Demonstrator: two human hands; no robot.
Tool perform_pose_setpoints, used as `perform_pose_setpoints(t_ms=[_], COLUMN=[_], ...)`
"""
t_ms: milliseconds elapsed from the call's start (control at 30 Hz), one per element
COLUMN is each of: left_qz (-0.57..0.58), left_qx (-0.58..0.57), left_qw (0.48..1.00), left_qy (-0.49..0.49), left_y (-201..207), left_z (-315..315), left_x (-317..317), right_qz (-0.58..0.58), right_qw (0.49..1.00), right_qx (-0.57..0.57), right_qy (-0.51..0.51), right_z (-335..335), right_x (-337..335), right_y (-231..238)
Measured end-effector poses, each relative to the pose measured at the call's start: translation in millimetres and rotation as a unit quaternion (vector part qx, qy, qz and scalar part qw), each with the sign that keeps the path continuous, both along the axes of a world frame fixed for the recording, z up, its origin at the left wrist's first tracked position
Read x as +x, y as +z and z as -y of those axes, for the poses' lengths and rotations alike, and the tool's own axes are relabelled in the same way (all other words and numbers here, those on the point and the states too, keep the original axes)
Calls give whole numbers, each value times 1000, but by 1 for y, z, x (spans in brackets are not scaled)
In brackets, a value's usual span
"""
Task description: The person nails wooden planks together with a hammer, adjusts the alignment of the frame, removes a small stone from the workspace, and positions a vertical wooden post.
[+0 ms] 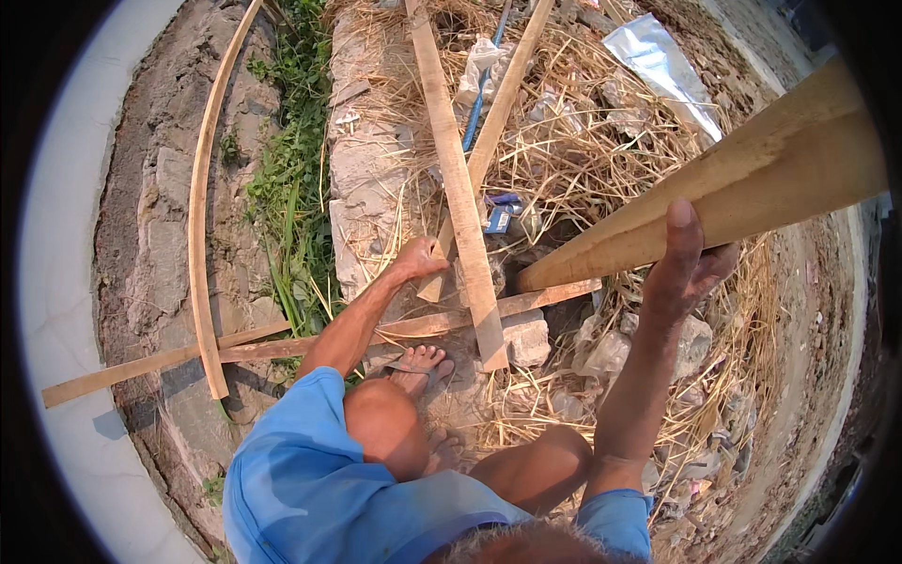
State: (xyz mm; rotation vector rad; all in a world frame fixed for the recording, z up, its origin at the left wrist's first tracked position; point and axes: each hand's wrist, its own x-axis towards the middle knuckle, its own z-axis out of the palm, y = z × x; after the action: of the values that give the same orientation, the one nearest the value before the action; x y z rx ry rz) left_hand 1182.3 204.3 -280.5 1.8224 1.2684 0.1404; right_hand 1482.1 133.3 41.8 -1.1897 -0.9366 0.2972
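My left hand (pixel 418 260) is closed around the lower end of a slanting wooden batten (pixel 507 94), which runs up and away to the right. A second, longer batten (pixel 446 141) crosses over it, its near end close to my foot. On the right, my right hand (pixel 688 258) grips a thick wooden plank (pixel 714 174) from below, thumb along its near face. This plank stands tilted, its narrow-looking lower end down by the rubble and its upper part rising toward the right rim. The fingertips behind it are partly hidden.
A long batten (pixel 199 197) lies on the brick ledge at left, over crossing strips (pixel 141 368). Another strip (pixel 536 299) lies beneath the battens. Straw (pixel 573 160), a silver sheet (pixel 662 70), a blue packet (pixel 498 219) and stones (pixel 526 338) litter the ground; grass (pixel 296 188) grows in the gap.
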Motion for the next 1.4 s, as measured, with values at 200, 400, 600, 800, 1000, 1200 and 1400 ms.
perform_pose_setpoints(t_ms=[200, 400, 600, 800, 1000, 1200, 1400], left_qz=[171, 7, -6, 150, 179, 324, 248], left_qx=[-112, -81, -96, -242, -323, -368, -249], left_qw=[964, 990, 989, 929, 891, 815, 878], left_qy=[170, 112, 108, 237, 265, 307, 326], left_y=[7, -15, -25, -47, 7, -41, -42], left_z=[-70, -7, 19, 32, 44, 41, 44], left_x=[-5, -44, -51, -73, -82, -96, -96], right_qz=[62, 149, 301, 253, 283, 304, 334], right_qw=[997, 982, 787, 755, 796, 796, 775], right_qx=[-35, -32, -536, -598, -521, -493, -484], right_qy=[21, -107, 57, 93, 125, 173, 234], right_z=[-2, 64, 145, 141, 158, 138, 92], right_x=[18, -33, -122, -154, -185, -245, -234], right_y=[-18, -28, -227, -284, -257, -261, -248])
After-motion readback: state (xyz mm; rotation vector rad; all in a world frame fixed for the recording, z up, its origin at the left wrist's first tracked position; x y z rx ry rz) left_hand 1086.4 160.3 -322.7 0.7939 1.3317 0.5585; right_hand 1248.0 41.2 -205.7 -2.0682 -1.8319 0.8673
